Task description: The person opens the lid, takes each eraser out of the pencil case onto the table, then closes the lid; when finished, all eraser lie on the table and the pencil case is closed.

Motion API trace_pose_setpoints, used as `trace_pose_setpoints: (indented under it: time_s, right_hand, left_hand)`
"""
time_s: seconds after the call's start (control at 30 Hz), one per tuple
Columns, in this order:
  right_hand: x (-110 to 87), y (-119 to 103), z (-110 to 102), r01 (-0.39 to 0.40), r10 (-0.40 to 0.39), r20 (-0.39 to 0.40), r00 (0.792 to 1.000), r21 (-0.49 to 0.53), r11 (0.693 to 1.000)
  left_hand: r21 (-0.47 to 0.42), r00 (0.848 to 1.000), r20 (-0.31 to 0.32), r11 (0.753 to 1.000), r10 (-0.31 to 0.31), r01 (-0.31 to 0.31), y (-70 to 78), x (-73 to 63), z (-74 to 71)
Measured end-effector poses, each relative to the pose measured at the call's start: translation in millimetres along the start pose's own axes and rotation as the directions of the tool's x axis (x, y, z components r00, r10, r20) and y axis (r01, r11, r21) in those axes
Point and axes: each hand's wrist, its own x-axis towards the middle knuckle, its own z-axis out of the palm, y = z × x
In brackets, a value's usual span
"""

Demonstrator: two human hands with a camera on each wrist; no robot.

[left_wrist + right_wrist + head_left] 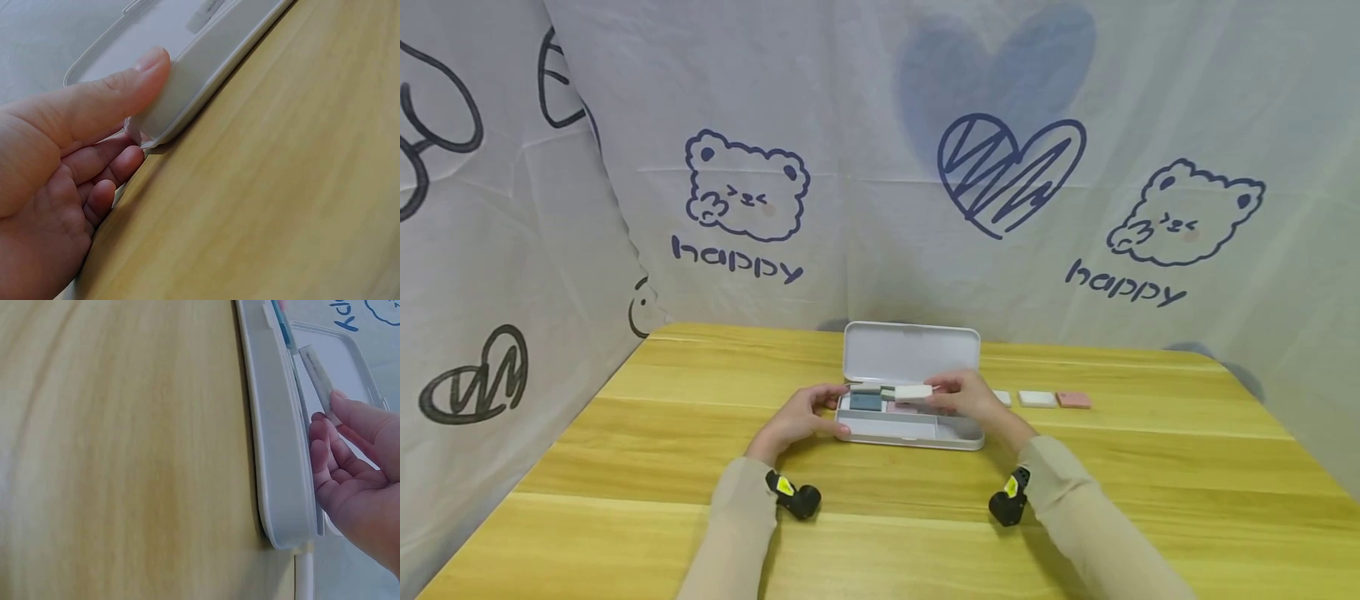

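Note:
A white pencil case [887,442] lies on the table with its lid [912,354] raised at the back. My left hand [797,421] grips the left end of the case; in the left wrist view its thumb [125,94] lies along the case's front wall. Over the back compartment, my right hand [973,400] pinches a white eraser [913,392] between thumb and fingers. The right wrist view has that eraser [317,375] tilted above the rim. Below it in the case are a blue eraser [865,402] and a pink one, partly hidden.
Right of the case, a white eraser [1036,399] and a pink eraser [1073,400] lie in a row, with another white piece partly behind my right hand. The wooden table [887,525] ends at a printed cloth [880,200] behind the case.

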Motion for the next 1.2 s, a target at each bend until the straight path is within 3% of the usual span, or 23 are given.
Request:
trace_pose_setpoints:
  time_s: [0.37, 0.77, 1.2]
  right_hand:
    - [-9.7, 7, -17, 0.034, -0.034, -0.003, 0.999, 0.014, 0.999]
    - [-25.7, 16, -40, 0.007, -0.003, -0.028, 1.000, 0.115, 0.993]
    - [-41.8, 31, -69, -0.024, 0.029, -0.060, 0.998, 0.087, 0.996]
  left_hand:
    - [-0.001, 1.000, 0.001, 1.000, -0.003, 0.003, 2.0, -1.6, -0.7]
    - [0.007, 1.000, 0.002, 1.000, -0.003, 0.003, 3.2, -1.7, -0.9]
    - [0.000, 1.000, 0.000, 1.000, -0.011, 0.011, 2.7, -1.4, -0.8]
